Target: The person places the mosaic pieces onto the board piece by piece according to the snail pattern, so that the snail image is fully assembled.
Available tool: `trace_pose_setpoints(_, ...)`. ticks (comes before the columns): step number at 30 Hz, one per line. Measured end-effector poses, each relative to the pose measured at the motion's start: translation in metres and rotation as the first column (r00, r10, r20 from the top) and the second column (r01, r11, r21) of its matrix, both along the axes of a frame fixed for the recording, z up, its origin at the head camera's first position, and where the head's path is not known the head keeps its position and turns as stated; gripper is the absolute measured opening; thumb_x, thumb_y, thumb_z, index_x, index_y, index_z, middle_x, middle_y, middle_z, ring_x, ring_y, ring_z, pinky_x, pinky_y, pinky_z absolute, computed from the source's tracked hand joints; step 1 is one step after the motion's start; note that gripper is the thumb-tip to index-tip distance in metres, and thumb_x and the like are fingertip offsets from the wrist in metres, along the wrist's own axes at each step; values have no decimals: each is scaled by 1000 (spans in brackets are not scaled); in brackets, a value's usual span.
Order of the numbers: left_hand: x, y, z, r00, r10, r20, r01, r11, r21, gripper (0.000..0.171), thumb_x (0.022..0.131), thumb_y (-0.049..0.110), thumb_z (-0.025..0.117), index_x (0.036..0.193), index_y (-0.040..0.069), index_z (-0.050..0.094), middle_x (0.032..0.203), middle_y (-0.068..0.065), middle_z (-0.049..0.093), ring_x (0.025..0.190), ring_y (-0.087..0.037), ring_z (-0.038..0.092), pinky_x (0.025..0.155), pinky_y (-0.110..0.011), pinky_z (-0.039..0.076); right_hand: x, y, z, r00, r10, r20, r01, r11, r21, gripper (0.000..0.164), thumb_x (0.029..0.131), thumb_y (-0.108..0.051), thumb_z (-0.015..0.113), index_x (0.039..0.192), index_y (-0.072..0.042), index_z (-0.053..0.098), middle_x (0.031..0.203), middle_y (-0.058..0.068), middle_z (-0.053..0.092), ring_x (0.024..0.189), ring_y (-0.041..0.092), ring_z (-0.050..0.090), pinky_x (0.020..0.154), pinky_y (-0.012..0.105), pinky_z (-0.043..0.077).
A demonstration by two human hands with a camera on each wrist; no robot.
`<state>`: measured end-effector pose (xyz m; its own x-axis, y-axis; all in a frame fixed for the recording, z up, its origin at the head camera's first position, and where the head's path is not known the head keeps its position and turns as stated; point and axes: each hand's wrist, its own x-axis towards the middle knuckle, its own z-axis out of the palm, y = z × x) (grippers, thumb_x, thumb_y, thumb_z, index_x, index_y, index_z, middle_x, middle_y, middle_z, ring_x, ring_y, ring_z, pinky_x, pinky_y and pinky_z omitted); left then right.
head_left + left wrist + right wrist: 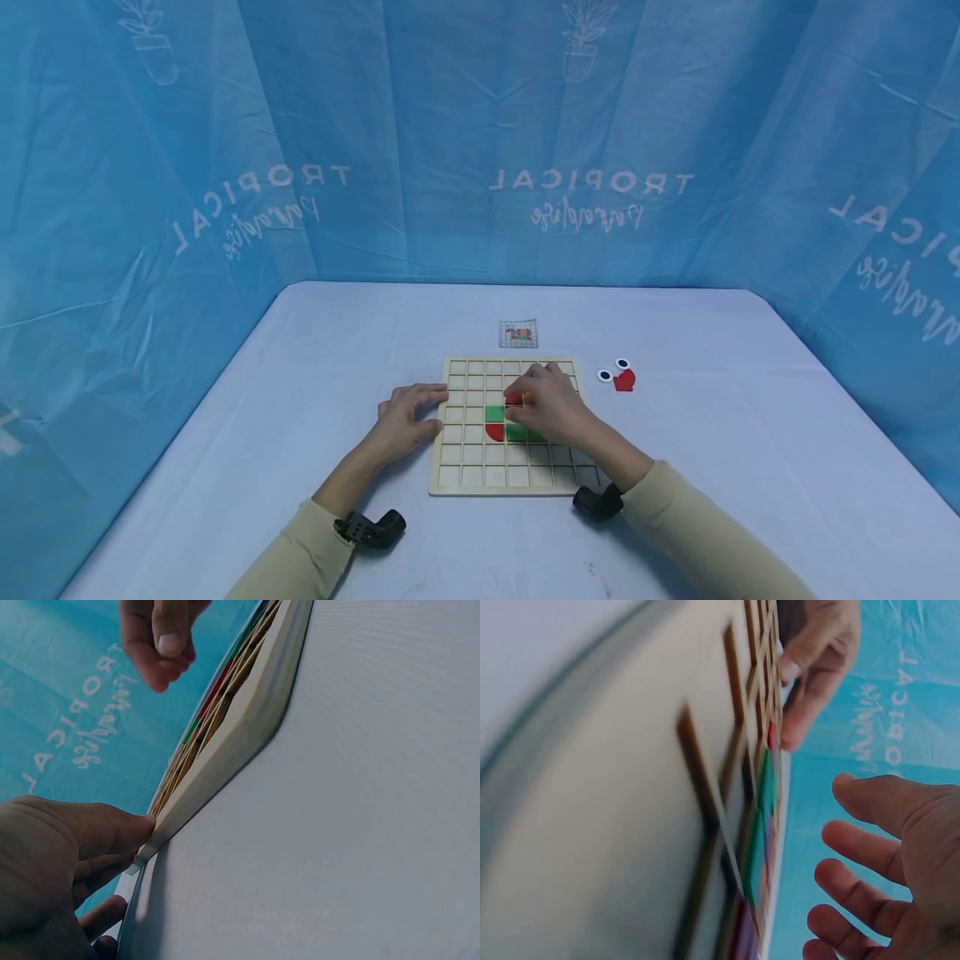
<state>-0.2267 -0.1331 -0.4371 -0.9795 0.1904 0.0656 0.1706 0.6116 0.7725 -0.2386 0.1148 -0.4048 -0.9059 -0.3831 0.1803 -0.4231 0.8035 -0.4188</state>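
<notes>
A square wooden grid board (pixel 472 492) lies flat in front of me. The thumb and fingertips of my left hand (pixel 405 421) touch its left edge, spread apart. Above the middle of the board is my right hand (pixel 551 408), its fingers bent loosely downward with gaps between them and nothing seen held in the right wrist view. Close at its fingertips sits a red piece (pixel 513 399). A green square (pixel 494 414), a red rounded piece (pixel 495 432) and a green piece (pixel 515 432) lie in cells, partly under that hand.
Behind the board lies a small picture card (pixel 518 333) with a grid and coloured figure. To the right rest two round eye pieces (pixel 604 377) and a red lobed piece (pixel 625 381). A white cloth covers the table (pixel 337 333); blue printed curtains (pixel 450 125) surround it.
</notes>
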Motion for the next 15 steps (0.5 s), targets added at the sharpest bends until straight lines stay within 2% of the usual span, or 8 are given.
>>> trace_pose_setpoints(8,-1,-1,-1,1000,-6,-9,5,1000,-16,44,80,8,65,124,10,61,140,0,51,135,-26,31,100,-51,15,-1,37,6,993,-113,17,113,993,-33,30,76,-28,76,104,-17,72,103,1,62,100,19,46,78,35,43)
trace_pose_setpoints(15,-1,-1,-1,1000,-7,-1,7,1000,-16,43,80,8,65,124,10,62,141,0,50,136,-26,29,100,-51,14,-4,75,0,981,-193,31,194,981,-10,28,79,-27,73,105,-15,71,104,6,61,101,23,45,80,39,43)
